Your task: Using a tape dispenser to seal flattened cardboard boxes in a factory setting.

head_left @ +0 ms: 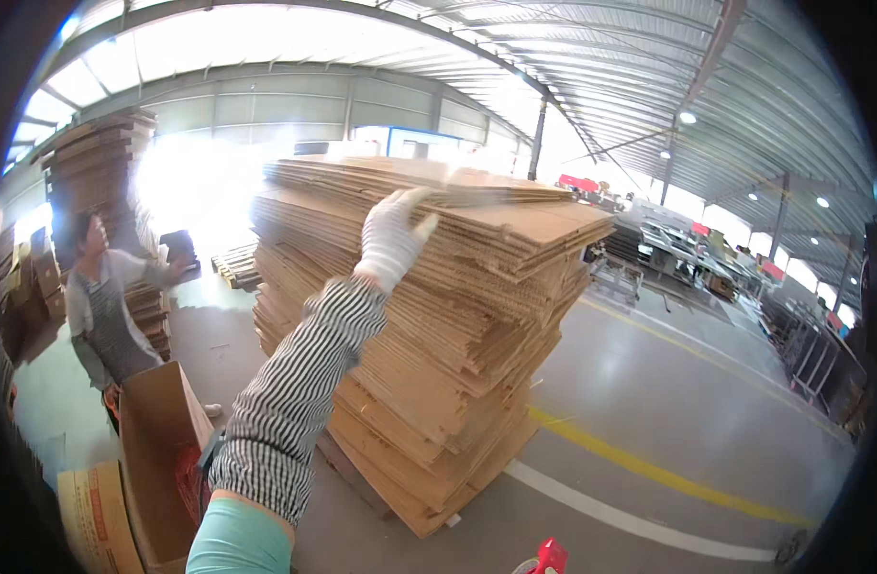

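My left hand [393, 237], in a white knit glove, reaches up to the near edge of a tall stack of flat cardboard sheets [429, 316]. Its fingers stretch toward the upper sheets, and the thumb stands apart from them. No sheet is visibly lifted in it; whether the fingertips touch the cardboard I cannot tell. A black-and-white striped sleeve covers my left forearm. At the lower edge a red tape dispenser [550, 557] shows in part. My right hand is out of the picture.
An open cardboard box [151, 459] stands at lower left, beside a closed carton [99, 517]. Behind it a person in an apron [113, 306] stretches one arm out. More cardboard stacks [99, 163] rise at far left. Yellow floor line [649, 464] and metal racks [821, 359] lie right.
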